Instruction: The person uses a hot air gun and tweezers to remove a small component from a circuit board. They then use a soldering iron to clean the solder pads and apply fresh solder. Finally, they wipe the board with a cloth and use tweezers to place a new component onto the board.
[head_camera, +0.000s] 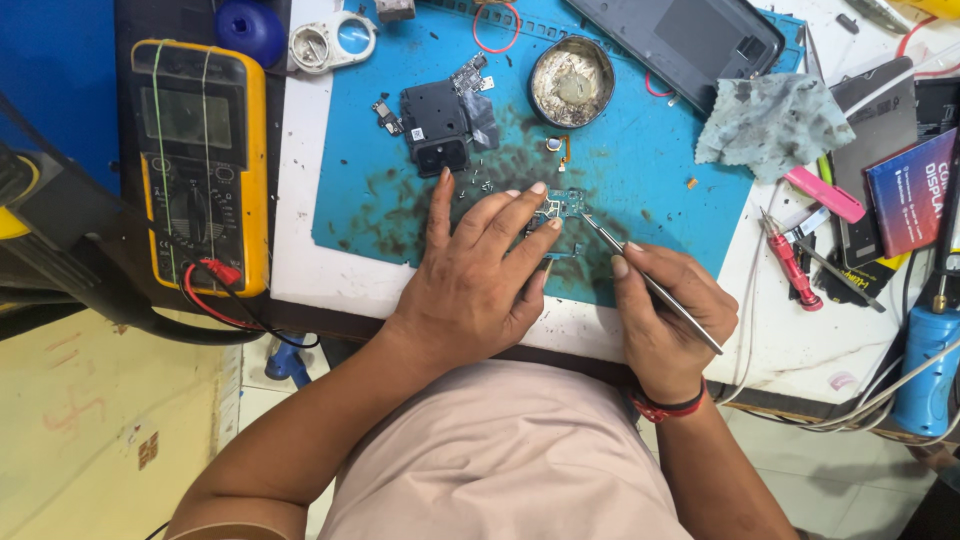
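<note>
Seen from above, the left hand (478, 280) lies flat with fingers spread, fingertips pinning a small circuit board (562, 207) to a stained blue work mat (640, 150). The right hand (668, 310) pinches metal tweezers (650, 285), tip touching the board. A yellow multimeter (200, 160) sits well left.

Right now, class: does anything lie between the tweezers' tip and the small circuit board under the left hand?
Nothing visible does. The tweezers in the right hand point straight at the circuit board, which the left hand pins from the other side.

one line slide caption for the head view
Left hand steadies a small circuit board while right hand works tweezers.
</note>
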